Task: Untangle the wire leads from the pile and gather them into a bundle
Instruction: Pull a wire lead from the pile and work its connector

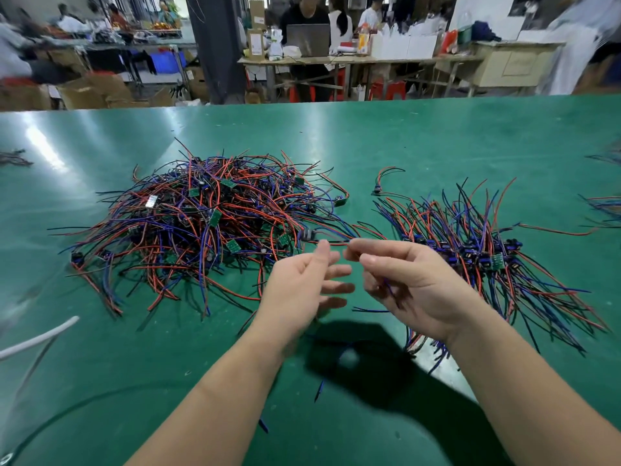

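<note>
My right hand [403, 284] pinches a red wire lead [337, 243] between thumb and forefinger, and a blue wire [389, 290] crosses its palm. My left hand [302, 290] is loosely open, one fingertip touching the same lead. The pile [201, 220] lies beyond my left hand, and the bundle [487, 260] just right of my right hand, on the tabletop [437, 136].
</note>
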A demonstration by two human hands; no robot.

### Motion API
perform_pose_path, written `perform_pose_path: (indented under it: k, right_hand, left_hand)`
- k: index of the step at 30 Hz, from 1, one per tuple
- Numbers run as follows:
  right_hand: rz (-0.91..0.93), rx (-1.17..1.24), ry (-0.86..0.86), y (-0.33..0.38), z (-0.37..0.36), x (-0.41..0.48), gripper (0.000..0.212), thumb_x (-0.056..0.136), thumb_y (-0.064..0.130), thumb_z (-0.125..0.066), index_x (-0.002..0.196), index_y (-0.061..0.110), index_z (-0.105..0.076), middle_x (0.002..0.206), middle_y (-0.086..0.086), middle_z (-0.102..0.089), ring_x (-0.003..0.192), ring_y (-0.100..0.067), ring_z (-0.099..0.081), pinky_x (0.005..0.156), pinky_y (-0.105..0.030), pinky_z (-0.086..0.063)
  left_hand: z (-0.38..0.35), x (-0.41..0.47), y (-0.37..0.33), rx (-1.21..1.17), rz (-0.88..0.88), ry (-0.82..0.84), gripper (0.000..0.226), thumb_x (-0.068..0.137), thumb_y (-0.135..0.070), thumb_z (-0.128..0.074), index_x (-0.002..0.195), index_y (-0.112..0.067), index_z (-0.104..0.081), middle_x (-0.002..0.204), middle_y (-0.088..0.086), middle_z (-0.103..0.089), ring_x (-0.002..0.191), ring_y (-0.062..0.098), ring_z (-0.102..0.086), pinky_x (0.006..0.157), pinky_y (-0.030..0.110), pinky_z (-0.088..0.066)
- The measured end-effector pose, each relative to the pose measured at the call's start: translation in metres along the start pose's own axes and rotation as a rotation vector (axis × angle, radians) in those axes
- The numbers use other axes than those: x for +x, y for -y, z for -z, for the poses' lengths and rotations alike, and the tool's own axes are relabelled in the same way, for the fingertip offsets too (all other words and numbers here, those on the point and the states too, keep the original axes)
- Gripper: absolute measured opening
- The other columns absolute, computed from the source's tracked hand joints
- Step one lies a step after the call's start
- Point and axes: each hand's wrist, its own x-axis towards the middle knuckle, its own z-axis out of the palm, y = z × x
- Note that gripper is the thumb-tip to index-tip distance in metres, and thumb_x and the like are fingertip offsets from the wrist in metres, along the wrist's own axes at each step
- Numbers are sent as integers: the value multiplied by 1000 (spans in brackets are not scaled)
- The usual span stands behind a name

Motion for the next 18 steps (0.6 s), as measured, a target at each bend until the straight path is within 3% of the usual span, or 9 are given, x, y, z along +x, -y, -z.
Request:
perform_pose_path:
  k: [4, 8, 10, 14, 16, 18]
  right_hand:
    - [-110, -50, 91, -8, -7, -2, 27, 57, 9, -71, 82, 15, -79, 78, -1, -72, 57, -4, -56, 63, -12, -49]
    - [-141, -32, 113, -10, -9, -2, 24, 62, 4, -67, 83, 11, -78, 83, -6, -73, 57, -3, -57, 61, -12, -48]
    - [-113, -90, 104, -11, -11, -1, 16, 71, 1, -66, 78, 10, -77, 79, -5, -71, 58, -6, -54, 58, -16, -43]
    - [3, -112, -259, -8, -4, 7, 25, 87, 0, -50, 73, 11, -66, 70, 1, -58, 55, -9, -46, 51, -18, -34]
    - [0, -49, -264, -3, 1, 9, 17, 90, 11, -54, 84, 8, -70, 66, 3, -56, 52, -8, -44, 50, -17, -34]
    - [-12, -50, -171, -1, 5, 7, 22, 82, 21, -63, 94, 4, -71, 65, 3, -57, 52, -6, -44, 49, -14, -35]
  left_hand:
    - [3, 1, -7, -404, -11, -64, 36, 98, -34, -40, 95, -5, -60, 74, 4, -74, 60, 12, -69, 51, 22, -54]
    - [6, 0, -8, -532, -42, -119, 25, 97, -27, -45, 98, -6, -58, 69, 0, -71, 57, 9, -67, 50, 20, -53]
    - [5, -1, -8, -489, -48, -119, 20, 96, -23, -48, 95, -8, -61, 62, -4, -67, 50, 5, -62, 47, 17, -51]
    - [7, -3, -7, -189, -68, -20, 15, 92, -18, -57, 88, -11, -69, 55, -7, -60, 38, 3, -47, 40, 16, -43]
    - [7, -6, -6, -49, -50, 129, 15, 91, -18, -58, 87, -10, -70, 56, -6, -60, 38, 5, -46, 40, 16, -41]
    - [6, -10, -2, 57, -31, 268, 16, 87, -22, -61, 79, -11, -69, 58, -1, -60, 39, 7, -47, 41, 18, -41]
